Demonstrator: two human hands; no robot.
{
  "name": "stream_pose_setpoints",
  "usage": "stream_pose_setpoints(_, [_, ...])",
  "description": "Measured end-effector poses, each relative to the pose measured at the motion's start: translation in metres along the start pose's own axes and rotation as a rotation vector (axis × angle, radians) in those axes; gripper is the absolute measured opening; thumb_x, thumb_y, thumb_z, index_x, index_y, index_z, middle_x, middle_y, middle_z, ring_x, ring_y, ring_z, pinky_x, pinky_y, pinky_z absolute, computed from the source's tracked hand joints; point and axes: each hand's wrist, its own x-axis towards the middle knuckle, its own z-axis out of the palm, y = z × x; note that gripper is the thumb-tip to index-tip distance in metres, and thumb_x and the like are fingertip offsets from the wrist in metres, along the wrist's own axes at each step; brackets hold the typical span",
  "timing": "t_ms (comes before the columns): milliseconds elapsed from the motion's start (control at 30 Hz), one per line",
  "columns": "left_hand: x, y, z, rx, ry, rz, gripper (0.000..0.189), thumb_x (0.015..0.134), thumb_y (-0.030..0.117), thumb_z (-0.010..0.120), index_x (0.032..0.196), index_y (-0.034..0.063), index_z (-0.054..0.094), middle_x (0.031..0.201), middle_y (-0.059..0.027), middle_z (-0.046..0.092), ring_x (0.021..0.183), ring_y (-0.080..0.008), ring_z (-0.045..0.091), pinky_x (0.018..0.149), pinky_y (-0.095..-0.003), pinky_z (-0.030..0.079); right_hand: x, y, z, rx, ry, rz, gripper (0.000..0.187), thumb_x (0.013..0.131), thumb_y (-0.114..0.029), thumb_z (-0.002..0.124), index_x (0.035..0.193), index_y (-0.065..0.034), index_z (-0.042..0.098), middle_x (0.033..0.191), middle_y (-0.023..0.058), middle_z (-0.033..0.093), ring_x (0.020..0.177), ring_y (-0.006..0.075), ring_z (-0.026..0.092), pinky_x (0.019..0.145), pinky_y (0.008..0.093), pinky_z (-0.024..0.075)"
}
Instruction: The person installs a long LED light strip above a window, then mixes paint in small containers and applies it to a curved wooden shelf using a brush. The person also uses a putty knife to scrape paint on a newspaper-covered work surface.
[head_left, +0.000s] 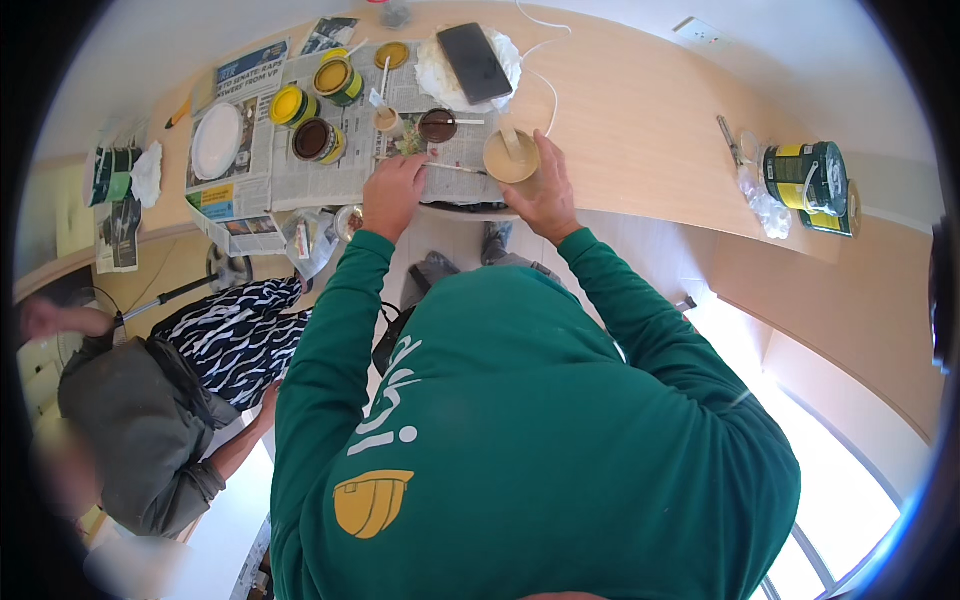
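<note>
My right hand (551, 191) is wrapped around the side of a round container of beige paint (499, 166), near the table's front edge. A flat pale stick (513, 142) stands in that paint and leans against the rim. Over the newspaper (300, 180), my left hand (394, 196) has its fingertips at a thin paintbrush (454, 166), whose dark tip points to the container. Whether the fingers grip the brush or only touch it is hidden. Beyond them are a small cup (388, 121) with a stirrer and a brown-coated lid (438, 126) with a white stick across it.
Open paint tins in brown (313, 140), yellow (288, 106) and ochre (333, 77) stand at the left, near a white oval plate (217, 141). A smartphone (475, 63) lies on crumpled paper. Far right is a large paint can (802, 178). Another person (142, 420) is at my left.
</note>
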Motion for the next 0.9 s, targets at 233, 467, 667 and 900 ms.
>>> stream_pose_setpoints(233, [-0.002, -0.007, -0.026, -0.012, -0.018, 0.086, 0.014, 0.094, 0.018, 0.074, 0.107, 0.0130, 0.074, 0.091, -0.0088, 0.068, 0.089, -0.0316, 0.067, 0.077, -0.0440, 0.055, 0.007, 0.001, 0.008, 0.015, -0.026, 0.001, 0.100, 0.081, -0.027, 0.087, 0.162, -0.0061, 0.033, 0.151, 0.0216, 0.048, 0.132, 0.0428, 0.057, 0.103, 0.0496, 0.0552])
stream_pose_setpoints(467, [0.001, -0.019, -0.064, -0.241, 0.107, 0.110, 0.018, 0.091, 0.007, 0.077, 0.109, 0.0102, 0.074, 0.096, -0.0086, 0.071, 0.088, -0.0301, 0.069, 0.074, -0.0397, 0.056, 0.003, -0.014, 0.021, -0.014, 0.046, 0.105, 0.099, 0.082, -0.029, 0.086, 0.162, -0.0032, 0.033, 0.152, 0.0247, 0.047, 0.136, 0.0438, 0.054, 0.107, 0.0493, 0.0525])
stream_pose_setpoints(667, [0.000, -0.036, -0.077, -0.213, 0.155, 0.173, 0.019, 0.089, 0.007, 0.078, 0.107, 0.0108, 0.073, 0.092, -0.0075, 0.068, 0.085, -0.0302, 0.067, 0.072, -0.0408, 0.055, -0.002, -0.029, 0.035, -0.089, 0.059, 0.061, 0.101, 0.081, -0.028, 0.087, 0.163, -0.0063, 0.032, 0.151, 0.0221, 0.048, 0.132, 0.0433, 0.057, 0.101, 0.0499, 0.0562])
stream_pose_setpoints(900, [-0.013, -0.070, -0.057, 0.092, -0.005, 0.124, 0.018, 0.092, 0.016, 0.075, 0.109, 0.0113, 0.073, 0.094, -0.0080, 0.067, 0.090, -0.0310, 0.067, 0.076, -0.0433, 0.056, -0.003, -0.029, 0.056, -0.073, 0.060, 0.052, 0.097, 0.084, -0.027, 0.086, 0.163, -0.0065, 0.032, 0.154, 0.0227, 0.046, 0.135, 0.0438, 0.054, 0.107, 0.0496, 0.0524])
